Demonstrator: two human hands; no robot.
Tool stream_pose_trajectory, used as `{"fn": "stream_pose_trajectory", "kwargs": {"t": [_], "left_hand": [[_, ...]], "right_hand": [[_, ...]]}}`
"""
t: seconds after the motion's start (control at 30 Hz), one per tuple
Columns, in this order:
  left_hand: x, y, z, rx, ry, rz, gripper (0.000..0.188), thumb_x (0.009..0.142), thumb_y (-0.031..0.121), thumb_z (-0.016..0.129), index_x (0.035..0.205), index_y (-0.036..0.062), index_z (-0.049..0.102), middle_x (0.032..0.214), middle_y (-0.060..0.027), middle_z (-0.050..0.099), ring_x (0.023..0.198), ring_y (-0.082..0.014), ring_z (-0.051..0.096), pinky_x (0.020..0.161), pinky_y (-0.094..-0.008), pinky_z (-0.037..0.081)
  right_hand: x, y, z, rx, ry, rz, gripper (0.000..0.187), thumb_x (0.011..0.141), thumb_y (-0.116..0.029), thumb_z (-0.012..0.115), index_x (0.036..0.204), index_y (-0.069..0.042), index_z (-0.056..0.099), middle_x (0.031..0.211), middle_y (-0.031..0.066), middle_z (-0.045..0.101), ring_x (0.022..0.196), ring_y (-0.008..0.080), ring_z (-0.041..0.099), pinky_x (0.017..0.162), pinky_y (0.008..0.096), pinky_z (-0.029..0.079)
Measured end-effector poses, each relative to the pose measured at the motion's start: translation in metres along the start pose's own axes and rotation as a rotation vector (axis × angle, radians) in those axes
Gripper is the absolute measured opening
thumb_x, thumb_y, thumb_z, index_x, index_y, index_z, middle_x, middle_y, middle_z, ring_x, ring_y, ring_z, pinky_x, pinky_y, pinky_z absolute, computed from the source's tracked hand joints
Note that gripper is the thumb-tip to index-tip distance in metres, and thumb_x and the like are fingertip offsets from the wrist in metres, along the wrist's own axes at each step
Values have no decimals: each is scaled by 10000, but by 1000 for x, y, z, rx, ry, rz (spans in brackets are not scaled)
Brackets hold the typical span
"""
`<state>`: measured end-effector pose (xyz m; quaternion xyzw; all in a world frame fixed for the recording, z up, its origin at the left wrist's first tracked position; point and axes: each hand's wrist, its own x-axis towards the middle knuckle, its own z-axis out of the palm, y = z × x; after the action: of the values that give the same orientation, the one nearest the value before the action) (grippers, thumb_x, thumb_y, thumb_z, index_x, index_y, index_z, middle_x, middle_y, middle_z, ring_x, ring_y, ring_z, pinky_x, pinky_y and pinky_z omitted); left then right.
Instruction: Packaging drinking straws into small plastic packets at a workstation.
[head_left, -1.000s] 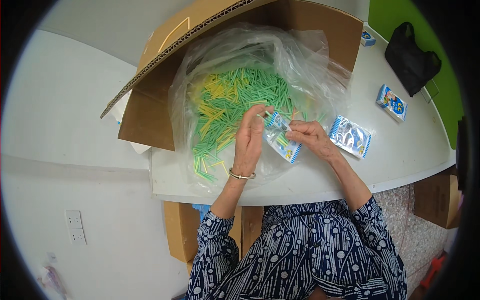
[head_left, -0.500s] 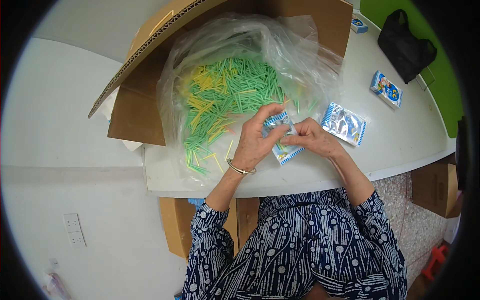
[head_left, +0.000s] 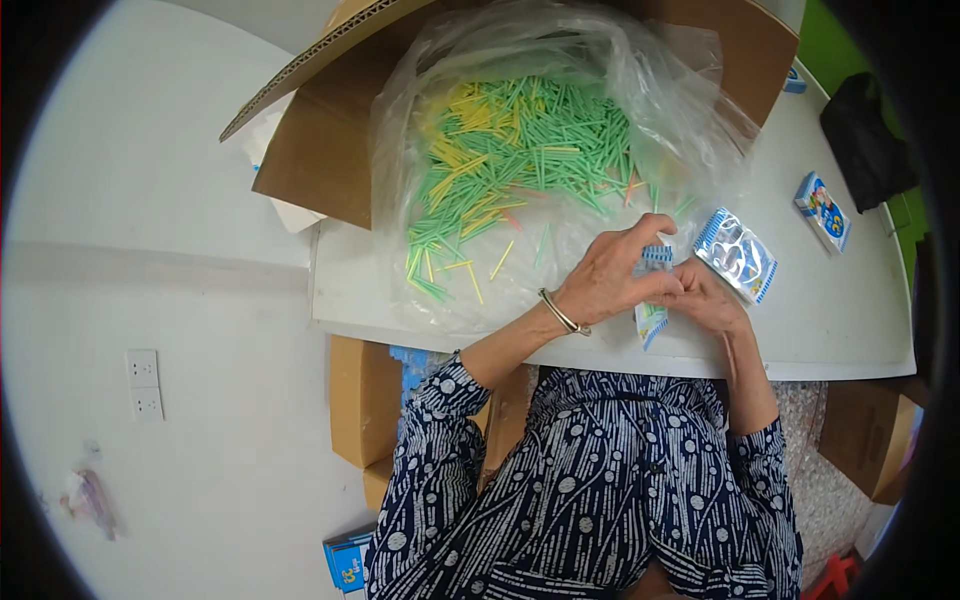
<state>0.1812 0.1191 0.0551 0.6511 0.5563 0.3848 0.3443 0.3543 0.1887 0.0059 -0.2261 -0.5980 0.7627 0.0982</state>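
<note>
A small blue-and-white printed packet (head_left: 653,322) with striped ends is held between both hands above the table's near edge. My left hand (head_left: 608,272), with a bangle at its wrist, grips it from the left with thumb and fingers. My right hand (head_left: 710,298) pinches its right side, and its fingertips are partly hidden behind the left thumb. Just beyond the right hand lies a flat silver, blue and white packet (head_left: 737,255). To the left, a heap of short thin green and yellow sticks (head_left: 530,140) spreads over a clear plastic bag (head_left: 660,75).
An open cardboard box (head_left: 325,160) surrounds the bag on the white table (head_left: 350,290). At the right are a small blue box (head_left: 824,213) and a black bag (head_left: 866,135). Below the table stand cardboard boxes (head_left: 362,405) (head_left: 862,440). A wall socket (head_left: 145,384) is at left.
The whole view has shifted, with the table contents now further right. Both hands have moved right, nearer the flat packet. The held packet has turned and now looks narrower.
</note>
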Motion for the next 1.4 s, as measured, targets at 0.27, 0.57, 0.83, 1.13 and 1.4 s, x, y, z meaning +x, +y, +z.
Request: {"fn": "stream_pose_trajectory", "kwargs": {"t": [0.27,0.57,0.83,1.13,1.4], "left_hand": [[-35,-17,-23,-15,87,17,495,739,172,730,1158,37,505,1007,-169,619,889,-269,627,773,-336,494],[-114,-94,-153,831,356,-23,478,724,130,721,1143,7,528,1130,-180,540,1029,-349,511,884,-412,422],[-99,-110,-177,1082,300,-179,617,705,318,730,1167,-22,501,1262,-195,450,1081,-395,443,922,-463,370],[-80,-124,-188,1133,236,-320,661,706,392,688,1179,-18,476,1270,-157,411,1116,-367,395,905,-497,342],[-67,-136,-192,1255,258,-162,513,732,294,664,1096,-20,487,1176,-173,462,1032,-365,445,833,-477,359]], "right_hand": [[-1,-5,24,-183,87,65,210,790,-192,727,806,16,703,642,-30,614,559,25,479,503,212,377],[-33,-22,34,-1270,639,-283,450,723,-176,746,1081,39,580,944,193,585,850,355,553,728,387,468],[-38,-10,-17,-1314,959,-211,413,800,-162,670,1132,47,542,1136,154,536,1041,320,492,889,398,413],[-31,-2,-31,-1380,1117,-389,339,767,-175,701,1037,6,605,1084,135,550,970,303,504,860,386,392],[-29,3,-64,-1173,957,-271,314,814,-212,649,1030,10,597,1050,125,582,985,294,509,866,383,379]]}}
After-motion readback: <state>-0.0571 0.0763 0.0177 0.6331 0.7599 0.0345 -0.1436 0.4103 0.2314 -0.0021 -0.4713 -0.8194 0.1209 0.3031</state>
